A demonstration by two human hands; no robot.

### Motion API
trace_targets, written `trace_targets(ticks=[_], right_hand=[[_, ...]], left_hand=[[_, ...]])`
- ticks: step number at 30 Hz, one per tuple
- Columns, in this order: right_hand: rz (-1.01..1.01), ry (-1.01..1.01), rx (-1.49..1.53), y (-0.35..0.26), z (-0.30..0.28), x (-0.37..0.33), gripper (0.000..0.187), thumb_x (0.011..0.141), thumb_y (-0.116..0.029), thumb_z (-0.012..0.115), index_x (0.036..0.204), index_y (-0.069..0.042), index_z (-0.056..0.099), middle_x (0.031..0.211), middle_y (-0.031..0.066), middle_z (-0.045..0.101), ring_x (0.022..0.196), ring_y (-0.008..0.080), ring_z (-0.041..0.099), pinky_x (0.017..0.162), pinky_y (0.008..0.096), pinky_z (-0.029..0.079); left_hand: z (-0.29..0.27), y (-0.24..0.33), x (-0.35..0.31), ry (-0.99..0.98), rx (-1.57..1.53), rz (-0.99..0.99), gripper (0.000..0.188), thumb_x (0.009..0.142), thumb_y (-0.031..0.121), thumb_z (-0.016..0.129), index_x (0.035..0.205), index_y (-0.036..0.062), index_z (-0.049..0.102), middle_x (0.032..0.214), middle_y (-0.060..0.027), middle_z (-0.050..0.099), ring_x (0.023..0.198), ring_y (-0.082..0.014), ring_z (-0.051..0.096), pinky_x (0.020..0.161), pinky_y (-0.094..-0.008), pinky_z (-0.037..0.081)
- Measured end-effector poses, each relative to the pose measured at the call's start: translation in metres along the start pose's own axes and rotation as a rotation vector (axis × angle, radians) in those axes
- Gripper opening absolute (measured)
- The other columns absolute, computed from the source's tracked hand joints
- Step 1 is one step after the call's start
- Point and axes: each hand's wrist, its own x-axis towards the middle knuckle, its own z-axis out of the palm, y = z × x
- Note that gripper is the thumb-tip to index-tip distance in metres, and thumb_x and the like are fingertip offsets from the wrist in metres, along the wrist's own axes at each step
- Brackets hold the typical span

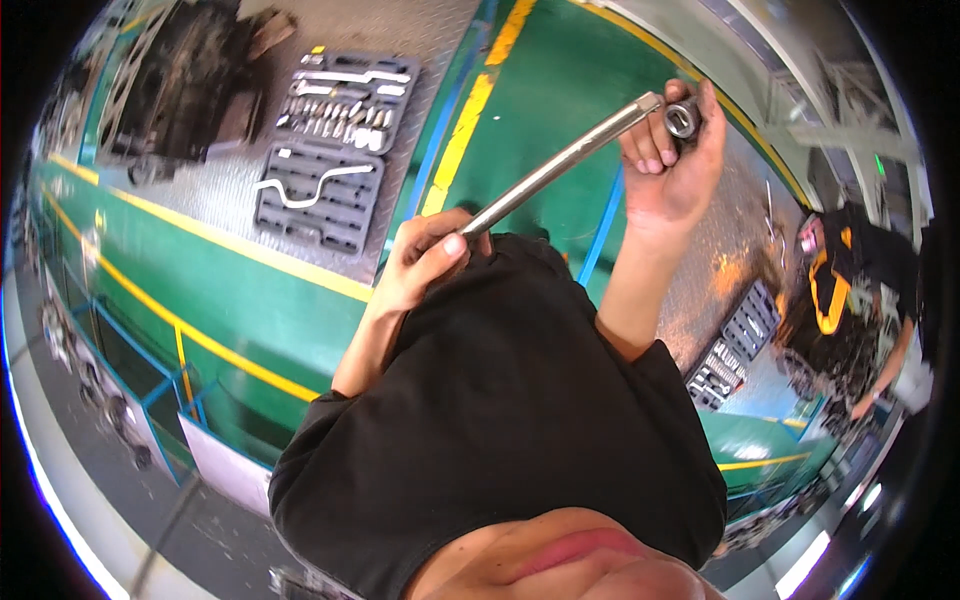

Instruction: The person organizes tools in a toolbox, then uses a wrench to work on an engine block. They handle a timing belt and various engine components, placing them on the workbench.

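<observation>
A long shiny steel bar (560, 170) slants up to the right in front of my chest. My left hand (430, 255) is closed round its lower end, with the thumb laid along the metal. Raised higher, my right hand (672, 165) has its fingers curled round a short, round metal socket (683, 120), its square hole in view. The bar's upper tip is beside the fingers of my right hand, close to the socket. I cannot tell whether tip and socket touch.
At left, an open grey tool case (335, 220) holds sockets, wrenches and a bent crank handle (315, 192). A dark engine block (185, 80) stands beyond it. Another open socket case (752, 320) lies at right, near a co-worker (885, 255) bending over machinery. Yellow lines (465, 125) mark the green floor.
</observation>
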Motion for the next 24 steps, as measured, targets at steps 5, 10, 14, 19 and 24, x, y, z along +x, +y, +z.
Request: trace_targets(ticks=[5, 10, 14, 19, 24], right_hand=[[0.204, -0.047, -0.009, 0.047, -0.019, 0.022, 0.039, 0.107, -0.037, 0.048, 0.083, -0.007, 0.055, 0.049, -0.0013, 0.032, 0.041, 0.0097, 0.028, 0.042, 0.0270, 0.024], [0.522, 0.011, -0.038, 0.098, -0.077, 0.050, 0.040, 0.108, -0.033, 0.045, 0.081, -0.006, 0.056, 0.049, 0.0004, 0.033, 0.040, 0.0114, 0.029, 0.040, 0.0279, 0.026], [0.710, 0.001, 0.071, 0.104, -0.129, 0.079, 0.039, 0.108, -0.033, 0.045, 0.082, -0.006, 0.057, 0.049, 0.0010, 0.033, 0.039, 0.0126, 0.029, 0.040, 0.0290, 0.026], [0.839, 0.100, -0.045, 0.114, -0.187, 0.157, 0.041, 0.106, -0.033, 0.046, 0.076, -0.008, 0.055, 0.048, 0.0001, 0.034, 0.038, 0.0128, 0.029, 0.038, 0.0289, 0.025], [0.938, 0.211, -0.147, 0.153, -0.236, 0.235, 0.038, 0.102, -0.033, 0.052, 0.073, -0.009, 0.054, 0.054, 0.0026, 0.041, 0.047, 0.0158, 0.038, 0.045, 0.0315, 0.031]], left_hand=[[-0.041, 0.011, -0.033, 0.009, 0.026, 0.026, 0.041, 0.096, 0.035, 0.069, 0.116, -0.0004, 0.067, 0.092, -0.0005, 0.062, 0.076, -0.0048, 0.051, 0.064, -0.0230, 0.040], [-0.115, -0.028, -0.012, -0.191, -0.202, -0.303, 0.055, 0.096, 0.041, 0.070, 0.134, 0.0032, 0.057, 0.070, 0.0050, 0.051, 0.052, -0.0059, 0.045, 0.049, -0.0211, 0.036], [-0.133, -0.094, 0.029, 0.371, -0.177, -0.521, 0.052, 0.098, 0.042, 0.067, 0.130, 0.0022, 0.058, 0.067, 0.0068, 0.041, 0.056, -0.0034, 0.040, 0.049, -0.0223, 0.030], [-0.151, -0.153, 0.005, 0.798, 0.428, -0.626, 0.066, 0.095, 0.057, 0.062, 0.124, -0.0025, 0.065, 0.084, -0.0107, 0.067, 0.076, -0.0203, 0.062, 0.069, -0.0369, 0.048], [-0.140, -0.165, -0.031, 1.091, 0.616, -0.783, 0.054, 0.090, 0.048, 0.068, 0.103, -0.0048, 0.071, 0.085, -0.0220, 0.070, 0.080, -0.0283, 0.068, 0.077, -0.0431, 0.050]])
